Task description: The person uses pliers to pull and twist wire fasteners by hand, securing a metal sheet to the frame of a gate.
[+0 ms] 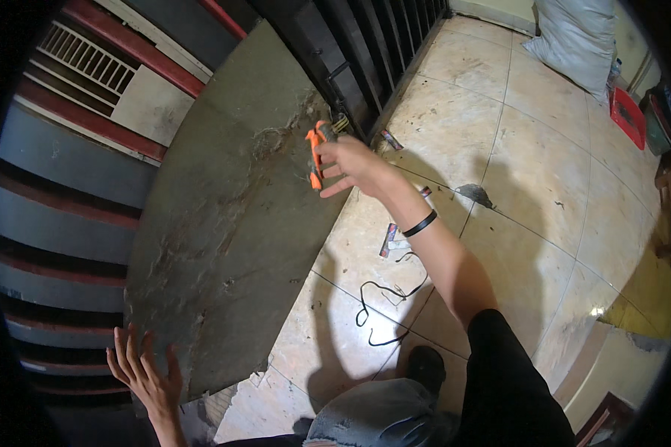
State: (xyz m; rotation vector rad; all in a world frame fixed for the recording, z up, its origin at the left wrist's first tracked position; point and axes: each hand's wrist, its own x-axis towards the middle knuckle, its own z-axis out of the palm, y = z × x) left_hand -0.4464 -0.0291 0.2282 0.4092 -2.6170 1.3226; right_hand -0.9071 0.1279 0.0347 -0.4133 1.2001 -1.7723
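An orange tool point(317, 156) is gripped in the closed right hand point(350, 165), above the far edge of a large grey board point(231, 216) that leans against a black railing point(365, 52). The board's near corner is touched by the open left hand point(145, 376). A black cord point(384, 294) lies on the tiled floor point(529, 186).
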